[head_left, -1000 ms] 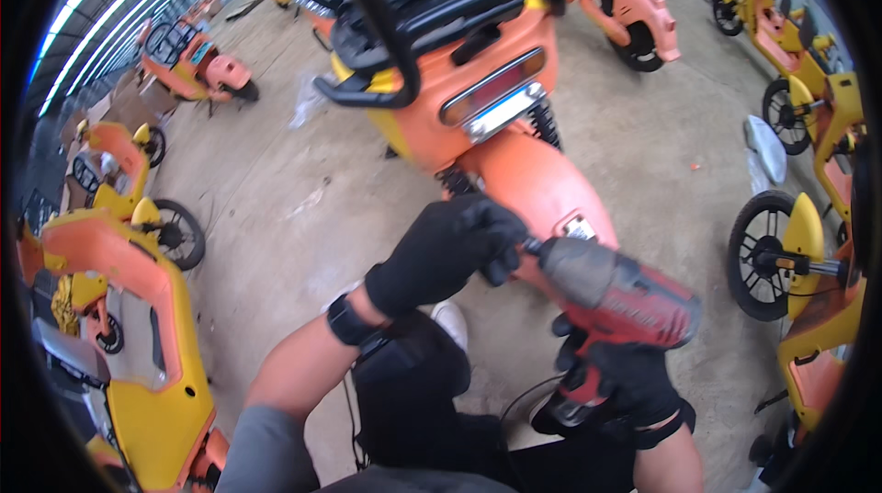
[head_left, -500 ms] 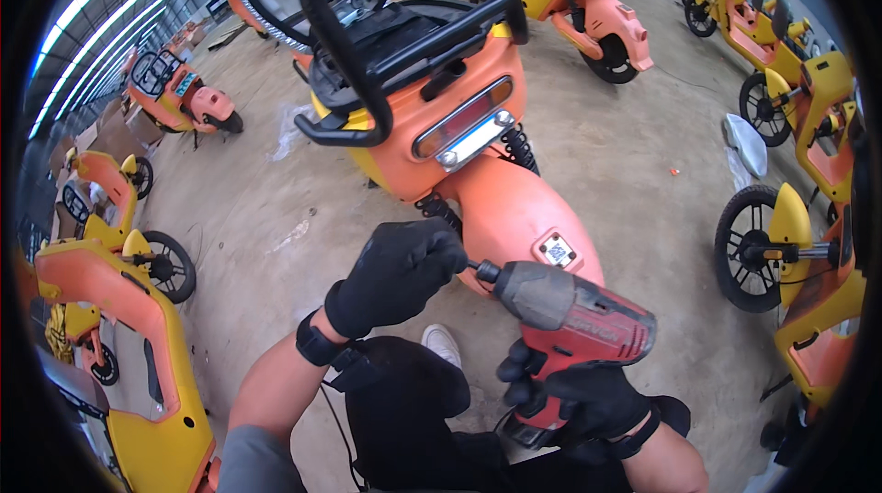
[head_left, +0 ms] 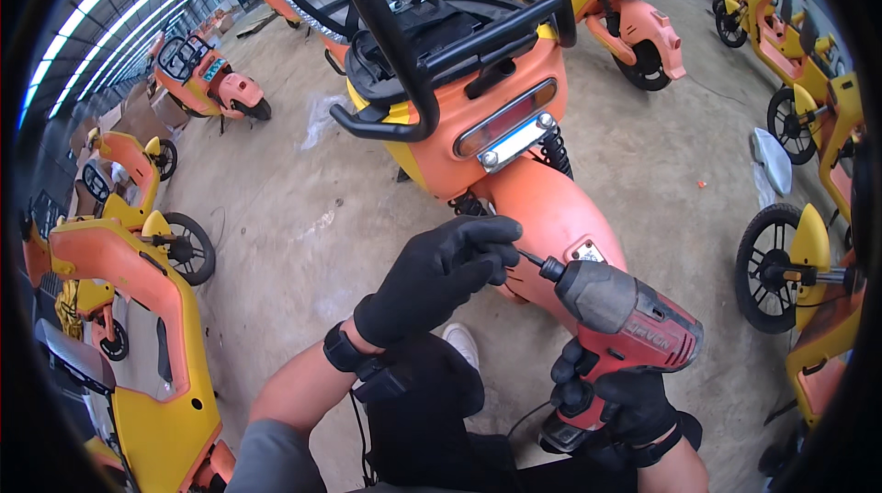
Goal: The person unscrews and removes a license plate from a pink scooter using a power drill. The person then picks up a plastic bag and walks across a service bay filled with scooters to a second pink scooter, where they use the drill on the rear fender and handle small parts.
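An orange electric scooter (head_left: 478, 98) stands in front of me, its rear mudguard (head_left: 551, 217) nearest. My right hand (head_left: 616, 396), in a black glove, grips the handle of a red and grey power drill (head_left: 625, 318). The drill's bit points left at the side of the mudguard. My left hand (head_left: 441, 272), also in a black glove, rests against the mudguard with its fingertips pinched around the tip of the bit. A black rear rack (head_left: 413, 52) arches over the scooter's seat.
Orange and yellow scooters stand all around: one close on the left (head_left: 119, 309), one at the right edge (head_left: 808, 272), others at the back (head_left: 625, 15). A concrete floor (head_left: 276, 217) lies between them. My dark-trousered knee (head_left: 432, 419) is below the hands.
The scooter's rear now fills more of the view. The drill has swung so its bit reaches the mudguard's side, and my left hand's fingers have closed on the bit tip.
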`<action>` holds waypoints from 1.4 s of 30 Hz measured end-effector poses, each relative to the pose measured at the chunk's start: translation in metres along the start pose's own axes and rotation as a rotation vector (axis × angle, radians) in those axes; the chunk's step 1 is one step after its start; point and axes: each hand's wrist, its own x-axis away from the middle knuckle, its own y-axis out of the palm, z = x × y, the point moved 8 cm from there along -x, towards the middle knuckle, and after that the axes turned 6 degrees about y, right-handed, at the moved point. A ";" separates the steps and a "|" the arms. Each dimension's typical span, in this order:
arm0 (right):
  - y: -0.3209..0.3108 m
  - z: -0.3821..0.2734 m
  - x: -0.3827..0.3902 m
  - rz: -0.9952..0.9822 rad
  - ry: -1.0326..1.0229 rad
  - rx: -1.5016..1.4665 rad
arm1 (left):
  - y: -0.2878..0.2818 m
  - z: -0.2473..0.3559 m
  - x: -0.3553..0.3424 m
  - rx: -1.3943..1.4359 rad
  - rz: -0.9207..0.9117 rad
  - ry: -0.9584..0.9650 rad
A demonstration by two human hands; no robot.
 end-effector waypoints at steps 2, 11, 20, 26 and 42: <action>0.002 -0.001 -0.001 0.032 -0.005 0.036 | 0.003 0.001 0.000 -0.135 -0.062 0.120; -0.006 0.003 -0.005 0.041 0.019 0.018 | 0.007 0.010 -0.003 -0.433 -0.047 0.258; -0.006 0.011 -0.008 -0.037 0.041 -0.055 | 0.006 -0.030 -0.004 0.482 -0.081 -0.113; -0.016 0.010 -0.007 -0.031 0.011 -0.057 | 0.016 -0.031 -0.008 0.544 -0.091 -0.125; -0.012 0.010 -0.009 0.021 -0.010 -0.020 | 0.007 0.005 -0.002 -0.555 0.053 0.228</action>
